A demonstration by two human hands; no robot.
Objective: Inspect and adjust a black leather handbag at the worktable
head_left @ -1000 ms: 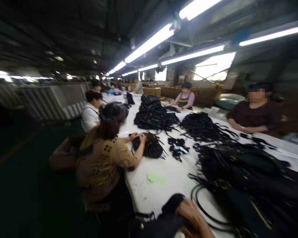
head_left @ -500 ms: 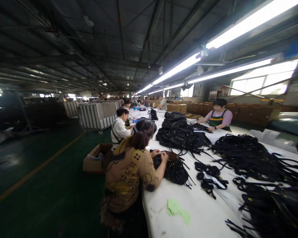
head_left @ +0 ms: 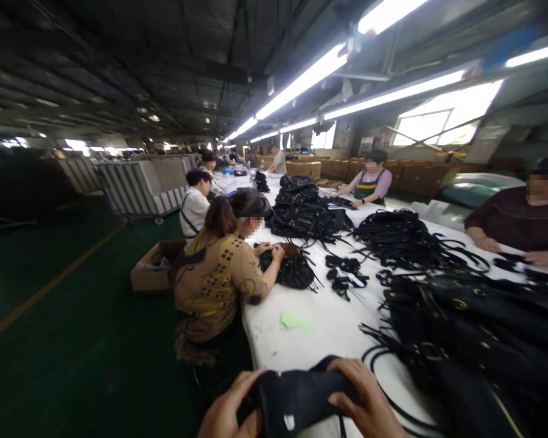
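Black fabric bag piece sits at the near edge of the long white desk, grasped from both ends: left hand clenched on its left end, right hand gripping its top right. Judged step: handling and inspection. Beyond lie a green paper slip, a heap of black straps and seated co-workers.

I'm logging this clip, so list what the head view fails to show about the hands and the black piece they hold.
- Left hand: wrist and palm cut off by the bottom edge.
- Right hand: its lower part cut off by the same edge.
- Black piece: its lower end leaves the frame; dark and blurred, so its kind is unclear.
- White tag on it: too small to read.
- Black pile on the white table: single items blur together.
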